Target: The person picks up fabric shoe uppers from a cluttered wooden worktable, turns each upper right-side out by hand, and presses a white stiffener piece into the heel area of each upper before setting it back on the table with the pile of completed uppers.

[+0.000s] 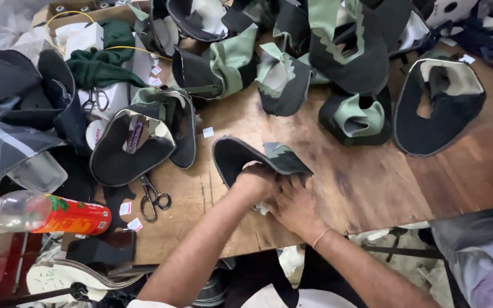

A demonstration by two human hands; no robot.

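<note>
A black and green shoe upper (pixel 241 157) lies near the front of the wooden table (pixel 372 182). My left hand (pixel 256 181) is tucked into its opening and grips its edge. My right hand (pixel 295 202) presses against the same upper from the right, fingers curled on the fabric, with a thin band on the wrist. A bit of white material shows under the two hands.
Several more black and green shoe uppers (pixel 440 105) lie across the back of the table. Scissors (pixel 154 198) lie left of my hands, another pair (pixel 95 100) further back. A plastic bottle (pixel 47 214) lies at the left edge. Small white tags (pixel 207 132) are scattered around.
</note>
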